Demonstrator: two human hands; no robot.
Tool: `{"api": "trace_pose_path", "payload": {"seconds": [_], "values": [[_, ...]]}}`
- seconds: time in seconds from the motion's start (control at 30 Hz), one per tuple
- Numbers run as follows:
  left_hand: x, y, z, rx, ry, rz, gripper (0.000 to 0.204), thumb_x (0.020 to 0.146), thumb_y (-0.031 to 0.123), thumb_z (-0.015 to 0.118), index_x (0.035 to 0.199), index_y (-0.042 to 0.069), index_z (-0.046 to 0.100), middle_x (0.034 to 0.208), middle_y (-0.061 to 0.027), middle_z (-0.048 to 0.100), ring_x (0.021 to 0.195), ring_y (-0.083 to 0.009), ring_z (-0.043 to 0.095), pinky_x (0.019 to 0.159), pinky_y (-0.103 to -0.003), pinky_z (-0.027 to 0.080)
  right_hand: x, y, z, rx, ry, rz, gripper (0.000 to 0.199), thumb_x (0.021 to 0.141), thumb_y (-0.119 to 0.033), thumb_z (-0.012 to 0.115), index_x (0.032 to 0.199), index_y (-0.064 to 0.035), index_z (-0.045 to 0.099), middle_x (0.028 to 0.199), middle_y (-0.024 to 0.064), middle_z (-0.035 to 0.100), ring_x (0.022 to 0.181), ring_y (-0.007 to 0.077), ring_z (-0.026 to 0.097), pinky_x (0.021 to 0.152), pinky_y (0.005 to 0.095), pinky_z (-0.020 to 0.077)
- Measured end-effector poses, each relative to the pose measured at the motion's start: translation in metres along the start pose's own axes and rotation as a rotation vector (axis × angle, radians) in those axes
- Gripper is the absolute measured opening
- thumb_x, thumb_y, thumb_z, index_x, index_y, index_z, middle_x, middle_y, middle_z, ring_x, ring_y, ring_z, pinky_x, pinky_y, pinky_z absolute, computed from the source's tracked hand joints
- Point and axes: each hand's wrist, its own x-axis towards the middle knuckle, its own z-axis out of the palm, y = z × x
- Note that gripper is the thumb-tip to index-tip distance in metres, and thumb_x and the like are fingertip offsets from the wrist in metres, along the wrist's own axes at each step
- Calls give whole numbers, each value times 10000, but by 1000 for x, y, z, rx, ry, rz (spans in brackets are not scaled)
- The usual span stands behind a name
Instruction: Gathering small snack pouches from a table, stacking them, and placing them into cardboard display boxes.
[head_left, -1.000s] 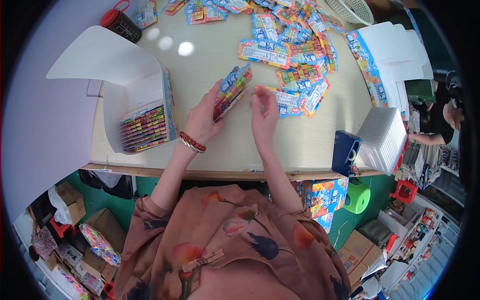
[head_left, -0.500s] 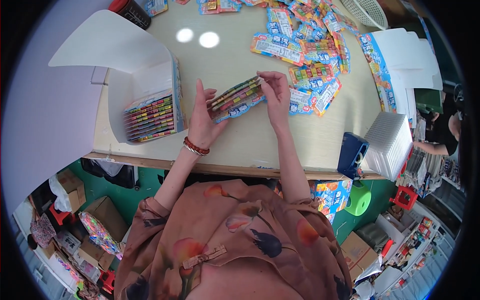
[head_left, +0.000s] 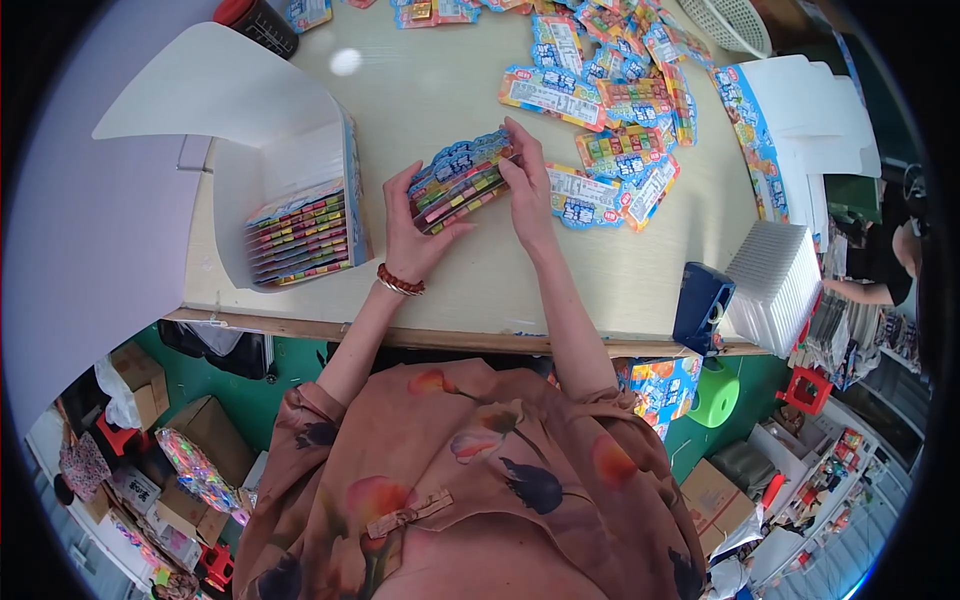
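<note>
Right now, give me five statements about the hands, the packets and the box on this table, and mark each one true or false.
1. Both hands, left hand and right hand, hold one stack of packets. True.
2. The open box is empty. False: packets stand in it.
3. The box lies left of the hands. True.
4. Loose packets lie right of the hands. True.
5. The left wrist is bare. False: it wears a bracelet.
</note>
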Motion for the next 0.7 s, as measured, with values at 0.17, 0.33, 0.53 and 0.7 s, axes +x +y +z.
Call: {"api": "trace_pose_path", "payload": {"seconds": [0.17, 0.33, 0.53, 0.7], "values": [[1, 3, -1, 171, -4, 83, 739, 653, 87, 833, 1258, 43, 411, 1157, -148, 455, 1089, -254, 525, 909, -352, 486, -3, 4, 5, -68, 115, -25, 386, 847, -53, 470, 1229, -18, 507, 1120, 92, 479, 965, 168, 487, 874, 281, 397], [0, 2, -3, 3, -35, -33, 695, 677, 75, 821, 1242, 38, 417, 1063, -131, 527, 951, -226, 602, 809, -320, 528, -9, 6, 8, 112, 180, 84, 274, 827, -47, 482, 1094, -27, 537, 1001, 47, 491, 880, 115, 466, 784, 247, 397], [0, 10, -5, 11, 8, -4, 563, 689, 79, 816, 1149, 26, 496, 1031, -106, 561, 919, -219, 617, 786, -309, 523, -23, 1, 1, 357, 231, 142, 242, 801, -34, 459, 1028, -26, 542, 941, 21, 508, 862, 88, 468, 760, 225, 395], [5, 10, -9, 94, -112, 115, 473, 706, 61, 797, 1095, 25, 530, 1010, -103, 553, 897, -222, 602, 774, -302, 505, -33, -4, 2, 431, 338, 91, 209, 825, -59, 448, 1006, -16, 543, 951, 21, 512, 858, 82, 462, 746, 217, 386]]}}
